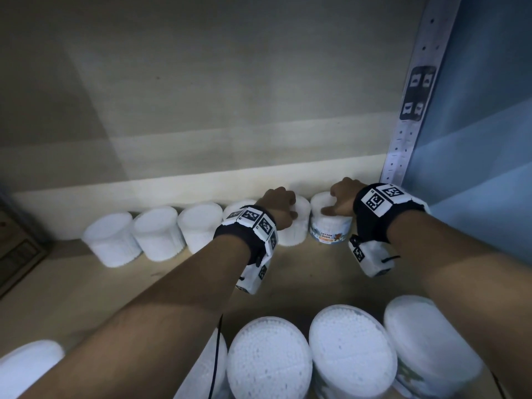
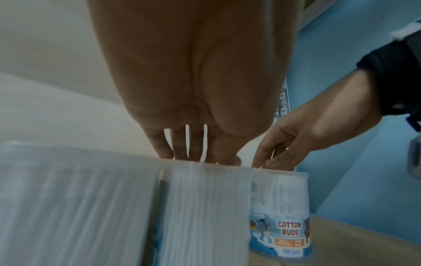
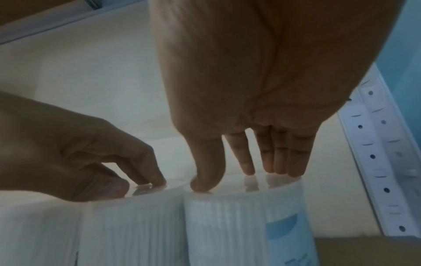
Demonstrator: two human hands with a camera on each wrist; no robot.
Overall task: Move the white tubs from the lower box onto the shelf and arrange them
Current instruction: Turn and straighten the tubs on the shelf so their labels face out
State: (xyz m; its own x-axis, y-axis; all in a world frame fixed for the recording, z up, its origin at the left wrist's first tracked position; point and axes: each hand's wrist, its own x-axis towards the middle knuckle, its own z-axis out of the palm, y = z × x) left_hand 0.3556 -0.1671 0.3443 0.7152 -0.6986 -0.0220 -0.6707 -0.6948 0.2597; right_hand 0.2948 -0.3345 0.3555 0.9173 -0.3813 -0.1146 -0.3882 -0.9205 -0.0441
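Note:
Along the back of the wooden shelf (image 1: 302,272) stands a row of white tubs. My left hand (image 1: 283,205) reaches over a plain tub (image 1: 296,231) and rests its fingertips (image 2: 164,153) on the lid. Right beside it stands the last tub (image 1: 331,228), labelled "COTTON BUDS" (image 2: 288,228). My right hand (image 1: 339,201) touches the top of that lid with its thumb (image 3: 202,185) and straight fingers (image 3: 280,167). The two tubs (image 3: 132,225) (image 3: 239,225) stand side by side, almost touching. Neither hand wraps round a tub's side.
Three more tubs (image 1: 110,240) (image 1: 157,234) (image 1: 198,226) continue the back row to the left. A front row of tubs (image 1: 267,358) (image 1: 351,349) stands near me. A perforated upright (image 1: 408,110) and a blue wall (image 1: 475,139) close the right side. A cardboard box (image 1: 17,249) stands at the left.

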